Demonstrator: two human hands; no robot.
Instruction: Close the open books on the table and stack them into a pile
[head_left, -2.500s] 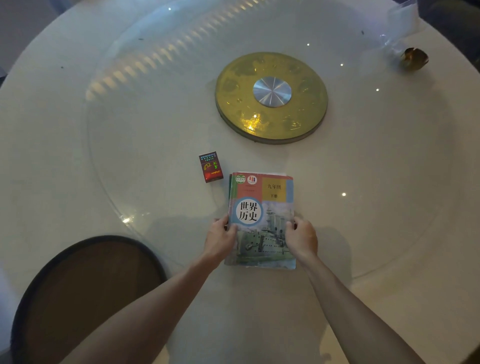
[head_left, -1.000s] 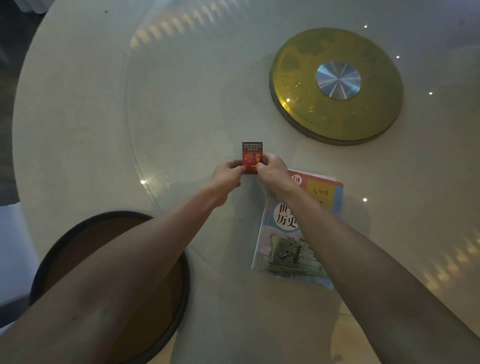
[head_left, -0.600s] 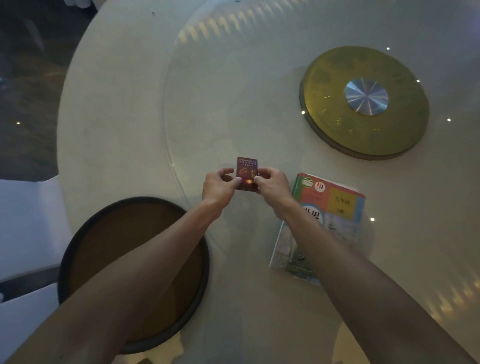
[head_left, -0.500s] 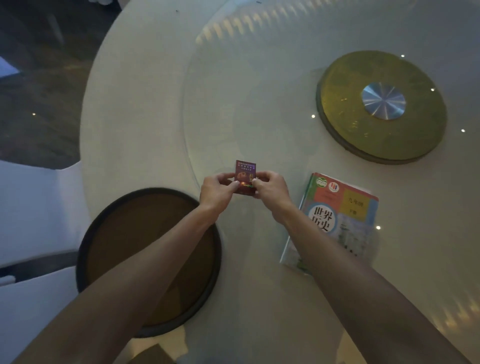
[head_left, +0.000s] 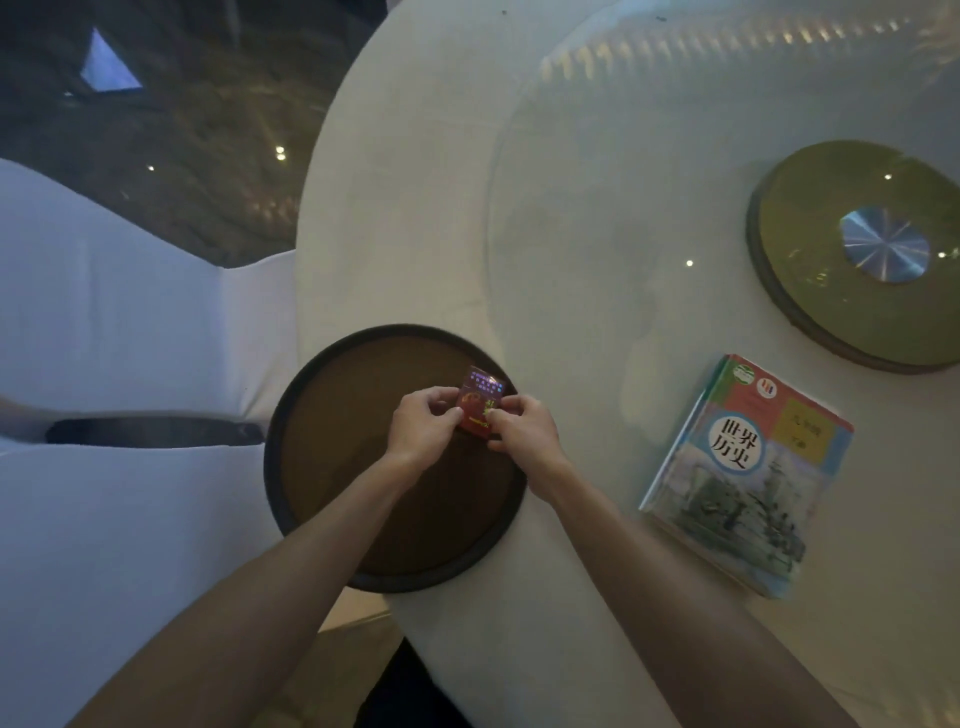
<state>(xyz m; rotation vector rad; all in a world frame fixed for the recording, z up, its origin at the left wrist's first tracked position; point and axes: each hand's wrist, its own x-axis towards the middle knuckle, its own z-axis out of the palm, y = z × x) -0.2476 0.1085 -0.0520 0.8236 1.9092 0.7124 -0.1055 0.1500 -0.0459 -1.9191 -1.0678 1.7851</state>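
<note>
A pile of closed books (head_left: 748, 473) lies on the round white table (head_left: 415, 208) at the right, a colourful textbook with a ship picture on top. Well to its left, over the round brown tray (head_left: 337, 467), both hands hold a small red box (head_left: 480, 397). My left hand (head_left: 423, 428) pinches its left side and my right hand (head_left: 522, 428) pinches its right side. The box's lower part is hidden by my fingers.
The brown tray with a dark rim sits at the table's near left edge. A gold disc with a silver hub (head_left: 862, 254) lies at the right under the glass turntable. A white covered chair (head_left: 104, 338) stands left of the table.
Both hands left the book pile, picked up the small red box beside it and carried it left and toward me, over the brown tray. My view swung left.
</note>
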